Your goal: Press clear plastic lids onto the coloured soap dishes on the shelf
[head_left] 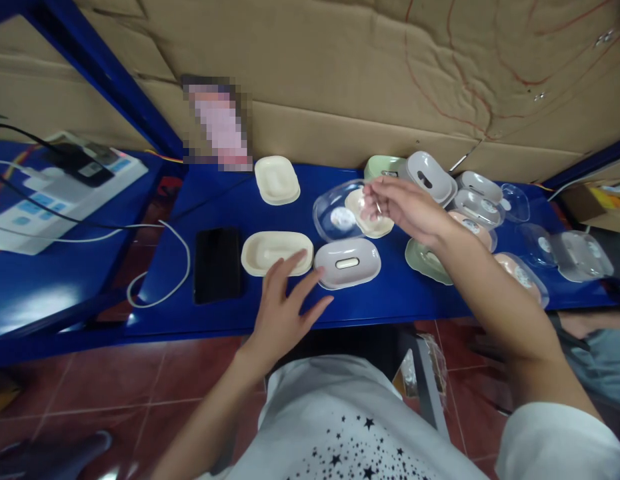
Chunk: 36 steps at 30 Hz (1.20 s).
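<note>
Clear lid (335,207): over the desk (310,315), beyond the gray dish (363,268), edge clamped in the right hand (405,208). Left hand (284,305): fingers apart, at the gray dish and cream tray (257,253); contact cannot be determined.

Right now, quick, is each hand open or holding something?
Left hand: open, fingers spread, holding nothing.
Right hand: fingers curled in, apparently holding the clear lid by its edge.
</note>
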### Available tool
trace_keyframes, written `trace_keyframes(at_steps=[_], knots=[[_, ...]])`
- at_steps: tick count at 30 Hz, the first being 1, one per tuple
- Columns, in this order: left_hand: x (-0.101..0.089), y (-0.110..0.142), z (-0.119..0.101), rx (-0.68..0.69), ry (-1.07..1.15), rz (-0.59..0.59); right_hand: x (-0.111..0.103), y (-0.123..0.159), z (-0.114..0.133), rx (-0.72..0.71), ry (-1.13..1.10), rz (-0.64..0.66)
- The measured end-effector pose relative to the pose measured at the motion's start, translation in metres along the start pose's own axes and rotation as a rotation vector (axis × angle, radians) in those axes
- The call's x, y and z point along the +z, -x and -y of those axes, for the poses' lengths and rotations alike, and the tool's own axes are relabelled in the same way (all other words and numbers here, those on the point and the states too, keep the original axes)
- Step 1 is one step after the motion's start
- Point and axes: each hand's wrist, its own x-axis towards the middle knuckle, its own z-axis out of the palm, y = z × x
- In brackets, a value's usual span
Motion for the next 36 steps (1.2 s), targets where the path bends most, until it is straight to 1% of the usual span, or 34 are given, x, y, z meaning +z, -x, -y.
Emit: trace_keyframes(at_steps=[1,2,4,6,9,12,13,14,16,17,18,19,21,22,24,30,36], knots=[[-0.003,-0.005,0.001,-0.022,0.033,-0.052,0.001,0.013,-0.004,0.032,-0.054,0.036],[-0.006,-0.011,0.001,-0.029,0.063,-0.076,0.002,0.025,-0.009,0.052,-0.092,0.060],[-0.011,-0.024,-0.001,-0.006,0.106,-0.045,0.007,0.047,-0.020,0.071,-0.151,0.076],[-0.013,-0.035,-0.004,0.037,0.121,0.014,0.011,0.060,-0.031,0.068,-0.211,0.037],[-0.011,-0.045,-0.011,0.107,0.119,0.068,0.013,0.068,-0.046,0.059,-0.280,-0.038],[-0.005,-0.047,-0.012,0.137,0.105,0.090,0.013,0.069,-0.060,0.079,-0.259,-0.057],[-0.003,-0.047,-0.010,0.130,0.109,0.101,0.013,0.070,-0.063,0.066,-0.214,-0.081],[-0.002,-0.048,-0.007,0.117,0.120,0.115,0.013,0.072,-0.066,0.023,-0.137,-0.128],[0.000,-0.049,0.003,0.079,0.153,0.164,0.011,0.078,-0.069,-0.149,0.128,-0.227],[0.001,-0.050,0.008,0.060,0.162,0.200,0.010,0.081,-0.070,-0.249,0.303,-0.233],[0.001,-0.052,0.014,0.045,0.161,0.240,0.009,0.083,-0.071,-0.341,0.482,-0.193],[0.002,-0.052,0.019,0.036,0.152,0.281,0.008,0.086,-0.072,-0.409,0.642,-0.113],[0.003,-0.053,0.026,0.037,0.125,0.349,0.006,0.088,-0.076,-0.470,0.844,0.067],[0.004,-0.052,0.029,0.045,0.113,0.368,0.005,0.088,-0.078,-0.477,0.884,0.121],[0.007,-0.050,0.031,0.076,0.094,0.371,0.005,0.087,-0.084,-0.484,0.902,0.153],[0.013,-0.043,0.027,0.171,0.013,0.306,0.003,0.087,-0.098,-0.536,0.896,0.125],[0.015,-0.043,0.027,0.247,-0.075,0.282,0.000,0.086,-0.099,-0.559,0.979,0.105]])
